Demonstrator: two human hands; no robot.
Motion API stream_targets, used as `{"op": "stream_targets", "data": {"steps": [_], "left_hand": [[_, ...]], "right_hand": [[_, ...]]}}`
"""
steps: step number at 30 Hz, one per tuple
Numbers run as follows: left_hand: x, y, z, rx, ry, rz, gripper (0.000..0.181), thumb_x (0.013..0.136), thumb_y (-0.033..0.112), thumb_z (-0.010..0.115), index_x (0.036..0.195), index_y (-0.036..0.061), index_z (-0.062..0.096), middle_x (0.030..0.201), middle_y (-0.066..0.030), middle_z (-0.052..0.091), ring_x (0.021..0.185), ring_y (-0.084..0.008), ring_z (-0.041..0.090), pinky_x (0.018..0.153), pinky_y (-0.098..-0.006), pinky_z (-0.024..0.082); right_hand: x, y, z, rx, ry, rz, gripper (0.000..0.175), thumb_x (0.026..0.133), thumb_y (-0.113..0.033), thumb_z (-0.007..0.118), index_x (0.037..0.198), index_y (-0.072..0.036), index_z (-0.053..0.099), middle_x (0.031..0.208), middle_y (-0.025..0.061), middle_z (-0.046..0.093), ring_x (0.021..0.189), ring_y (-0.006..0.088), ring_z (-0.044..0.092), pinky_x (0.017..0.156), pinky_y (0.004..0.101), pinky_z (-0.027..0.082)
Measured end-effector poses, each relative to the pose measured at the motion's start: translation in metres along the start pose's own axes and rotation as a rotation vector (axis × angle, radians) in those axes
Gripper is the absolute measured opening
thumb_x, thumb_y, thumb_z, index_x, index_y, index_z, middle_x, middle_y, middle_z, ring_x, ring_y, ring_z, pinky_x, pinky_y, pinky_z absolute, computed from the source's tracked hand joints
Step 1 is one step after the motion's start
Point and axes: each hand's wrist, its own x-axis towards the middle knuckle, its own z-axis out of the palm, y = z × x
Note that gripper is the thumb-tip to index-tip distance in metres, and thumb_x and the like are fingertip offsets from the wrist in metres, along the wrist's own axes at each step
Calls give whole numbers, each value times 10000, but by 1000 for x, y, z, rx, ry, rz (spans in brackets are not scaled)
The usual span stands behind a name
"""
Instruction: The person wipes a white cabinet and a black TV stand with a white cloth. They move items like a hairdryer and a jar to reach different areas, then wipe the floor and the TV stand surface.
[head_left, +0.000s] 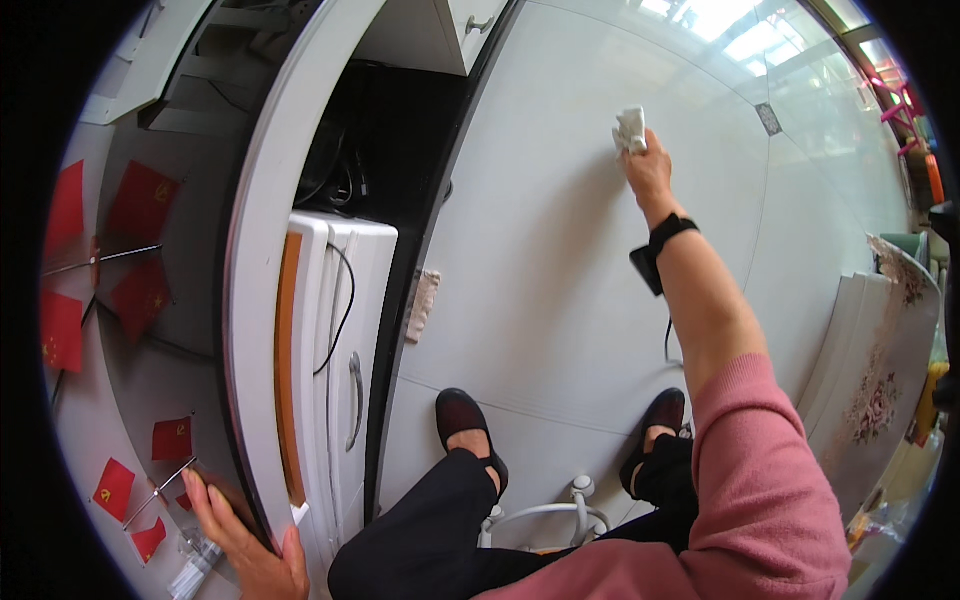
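My right arm reaches out over the pale floor tiles (540, 225). In the fingers of my right hand (648, 171) is a crumpled white cloth or tissue (630, 129). A black wristband (670, 232) with a dark device (646, 270) circles that wrist. Below on the left, my left hand (244, 536) rests on the edge of a glossy dark cabinet top (169, 300), its thumb spread from the fingers. Small red flags (114, 489) on a metal stand are close to its fingertips. Beside the hand lies a clear plastic item (196, 566), partly hidden.
Under the top are a white drawer unit (349, 315), a black cable (351, 281) and a dark shelf (375, 135). My shoes (459, 411) stand astride a white metal frame (551, 511). At right is a flower-patterned panel (874, 390). A beige strip (424, 307) lies by the cabinet base.
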Motion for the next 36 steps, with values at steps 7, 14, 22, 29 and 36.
{"op": "stream_targets", "data": {"steps": [7, 14, 22, 29, 36], "left_hand": [[14, -5, -4, 96, 55, 181, 859, 920, 280, 631, 1488, -107, 115, 1484, -405, 170, 1379, -572, 218, 1127, -622, 222], [6, -4, -1, 81, 35, 68, 798, 859, 98, 580, 1499, -62, 130, 1528, -345, 141, 1422, -495, 191, 1152, -560, 173], [8, -4, -2, 21, 19, 53, 858, 858, -5, 587, 1543, 11, 71, 1580, -281, 49, 1473, -462, 121, 1184, -539, 154], [5, -1, 1, -38, 53, 51, 892, 848, -20, 600, 1561, 50, 70, 1607, -216, 55, 1493, -394, 121, 1198, -481, 167], [6, -3, 3, -23, 80, 112, 895, 860, 15, 616, 1564, 68, 66, 1610, -199, 47, 1498, -384, 113, 1202, -470, 177]], "right_hand": [[82, -49, 56, -312, -222, -263, 413, 911, -193, 574, 1318, -263, 577, 1402, 73, 507, 1285, 361, 480, 1043, 447, 429], [-16, -70, 84, -663, -423, -389, 406, 856, -200, 639, 1247, -305, 608, 1379, 0, 511, 1272, 342, 455, 1029, 469, 434], [-141, -41, 60, -389, -636, -391, 308, 881, -173, 583, 1158, -269, 678, 1376, -41, 547, 1320, 272, 442, 1075, 391, 419], [-255, -43, 50, -451, -803, -412, 318, 859, -206, 570, 1163, -199, 664, 1506, 86, 420, 1392, 308, 368, 1054, 429, 448], [-338, -38, 35, -511, -655, -546, 351, 837, -209, 614, 1169, -98, 646, 1515, 143, 341, 1393, 325, 328, 1088, 470, 353]]}}
